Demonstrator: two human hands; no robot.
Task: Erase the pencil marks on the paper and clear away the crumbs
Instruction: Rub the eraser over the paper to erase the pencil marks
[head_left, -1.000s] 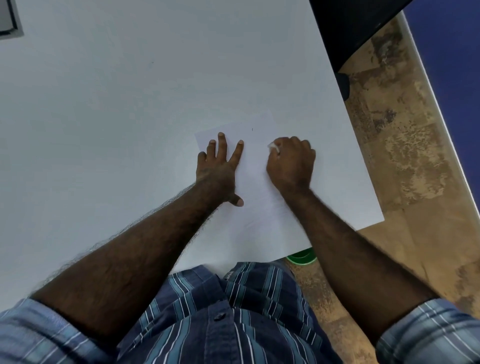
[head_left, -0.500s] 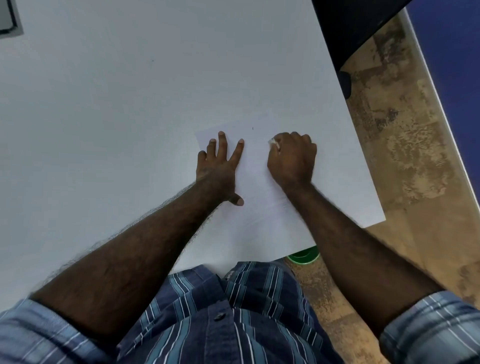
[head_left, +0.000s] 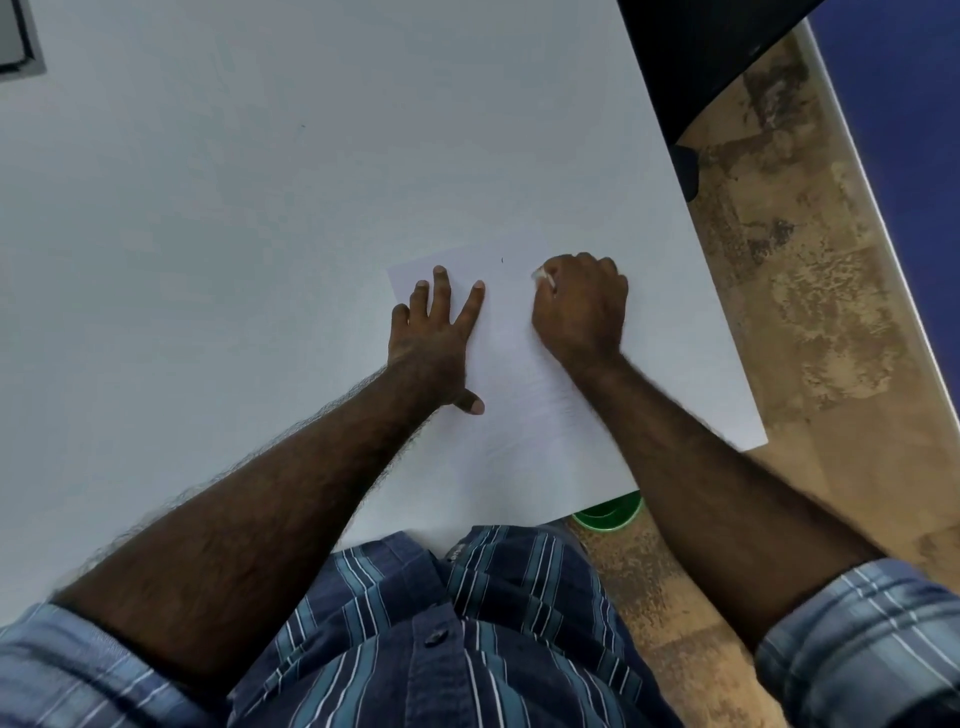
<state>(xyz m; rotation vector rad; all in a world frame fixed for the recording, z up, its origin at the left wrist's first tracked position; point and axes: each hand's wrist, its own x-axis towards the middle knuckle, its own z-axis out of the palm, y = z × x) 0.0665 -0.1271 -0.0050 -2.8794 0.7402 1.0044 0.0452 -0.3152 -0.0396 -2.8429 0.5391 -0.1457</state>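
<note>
Paper (head_left: 519, 364): lies flat near the white table's (head_left: 260, 208) right front corner; faint pencil lines show between the two wrists.
Eraser (head_left: 541, 276): small white block, pressed to the sheet's upper part.
Right hand (head_left: 582, 306): fingers curled tight, pinching the eraser.
Left hand (head_left: 436, 338): fingers straight and spread, palm flat on the sheet's left side.
Doing it well: short, light strokes directed away from the holding hand should avoid creasing.
Crumbs: too small to see.
</note>
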